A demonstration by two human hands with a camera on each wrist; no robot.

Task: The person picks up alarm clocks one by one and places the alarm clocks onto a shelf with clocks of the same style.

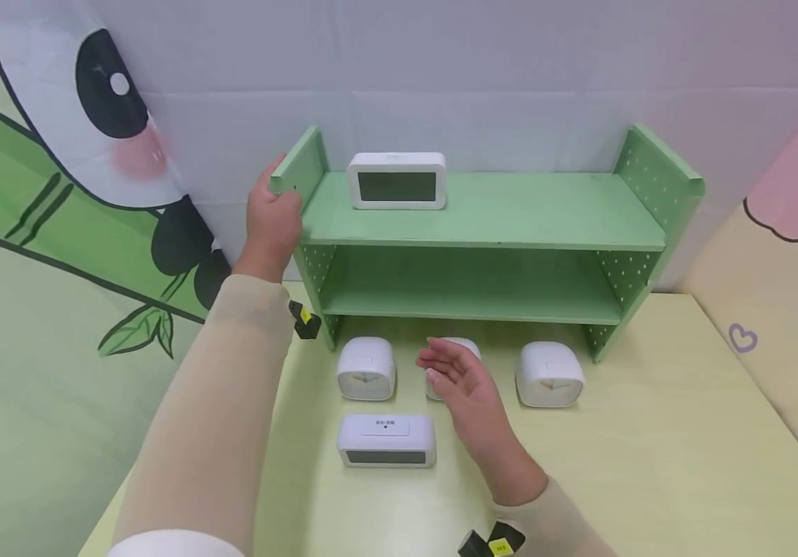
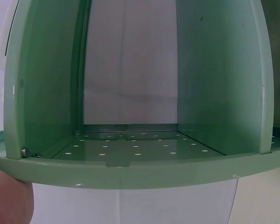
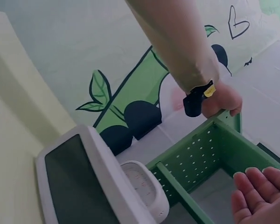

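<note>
A green two-tier shelf (image 1: 545,209) with perforated side panels stands on the table. My left hand (image 1: 269,224) grips the upper front of its left side panel; a bit of that hand (image 2: 9,198) shows beside the panel in the left wrist view. On the top tier, toward the left, stands a white digital clock (image 1: 399,160). My right hand (image 1: 471,402) is in front of the shelf with relaxed fingers, holding nothing. It partly hides the middle small white analog clock (image 1: 467,346). In the right wrist view its fingers (image 3: 266,184) are slightly bent.
Two more small white analog clocks, one left (image 1: 366,357) and one right (image 1: 550,360), stand before the shelf. A second white digital clock (image 1: 386,441) lies nearer on the pale table (image 1: 684,433). A printed cloth wall (image 1: 510,70) rises behind the shelf.
</note>
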